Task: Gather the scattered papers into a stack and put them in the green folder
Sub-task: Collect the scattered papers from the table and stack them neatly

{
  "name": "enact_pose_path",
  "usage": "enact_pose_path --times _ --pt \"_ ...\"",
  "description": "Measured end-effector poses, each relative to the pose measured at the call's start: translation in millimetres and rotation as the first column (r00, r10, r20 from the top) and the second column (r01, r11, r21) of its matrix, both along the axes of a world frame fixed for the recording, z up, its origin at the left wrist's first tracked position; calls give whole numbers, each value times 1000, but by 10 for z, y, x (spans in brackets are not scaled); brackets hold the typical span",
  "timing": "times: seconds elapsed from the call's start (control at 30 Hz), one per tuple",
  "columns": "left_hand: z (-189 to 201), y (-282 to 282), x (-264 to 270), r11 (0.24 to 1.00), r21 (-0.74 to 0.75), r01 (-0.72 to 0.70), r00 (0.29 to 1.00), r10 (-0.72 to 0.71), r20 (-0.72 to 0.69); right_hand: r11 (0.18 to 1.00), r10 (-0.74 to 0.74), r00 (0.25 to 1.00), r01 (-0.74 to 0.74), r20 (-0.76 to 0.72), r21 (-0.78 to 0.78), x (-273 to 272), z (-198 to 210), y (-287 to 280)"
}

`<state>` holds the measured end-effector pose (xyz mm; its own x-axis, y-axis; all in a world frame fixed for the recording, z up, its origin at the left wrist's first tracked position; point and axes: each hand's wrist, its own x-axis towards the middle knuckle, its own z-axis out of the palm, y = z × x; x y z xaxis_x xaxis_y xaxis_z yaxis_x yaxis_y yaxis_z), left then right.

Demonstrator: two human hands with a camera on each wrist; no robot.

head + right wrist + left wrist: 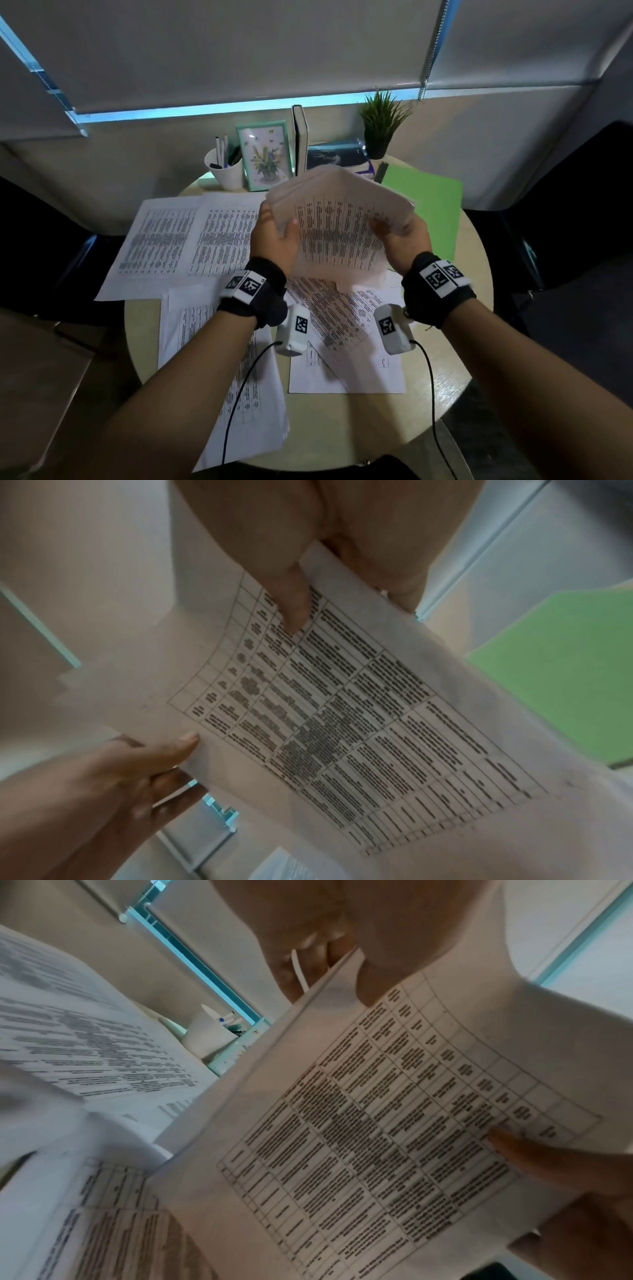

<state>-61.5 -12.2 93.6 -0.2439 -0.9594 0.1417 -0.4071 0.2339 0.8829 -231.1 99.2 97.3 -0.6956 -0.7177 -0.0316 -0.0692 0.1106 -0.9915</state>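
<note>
Both our hands, left (274, 236) and right (406, 236), grip the stack (337, 226) above the tabletop's (479, 308) middle; the folder (431, 205) lies at its far right edge.

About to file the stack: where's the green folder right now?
In the head view the green folder lies closed and flat at the round table's far right, just behind the right hand, beside the potted plant.

I hold a stack of papers (337, 226) above the table (479, 308); loose sheets (191, 236) lie beneath and left, the folder (435, 205) behind right.
</note>
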Motion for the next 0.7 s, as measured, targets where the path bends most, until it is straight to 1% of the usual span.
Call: enact_pose_path --times 0.07,0.2,0.27,0.33,0.47,0.53,0.63,0.7 --pt "-1 4 -16 999 -45 -18 999 20 42 1000 2 1000 -2 -22 11 16 26 -31" --pt "140 57 -51 995 -93 -29 997 23 -69 998 -6 998 2 -59 -64 4 125 -87" --pt "150 74 -34 993 -109 -39 996 30 -86 996 -10 996 2 -83 -93 -20 134 -59" --pt "99 76 8 994 -99 -44 997 37 -63 998 -8 996 2 -91 -69 -48 55 1" --pt "-52 92 67 999 -44 -14 997 18 78 999 -8 998 12 -67 52 -69 -129 113" --pt "-39 87 58 997 -76 -6 995 13 99 999 -18 996 22 -87 38 -63 -87 114" --pt "79 71 11 988 -156 13 998 -4 57 1000 -10 991 6 -134 -28 -69 64 62" --pt "145 66 -12 983 -181 8 999 0 43 998 -3 991 -6 -134 -62 -90 153 47"
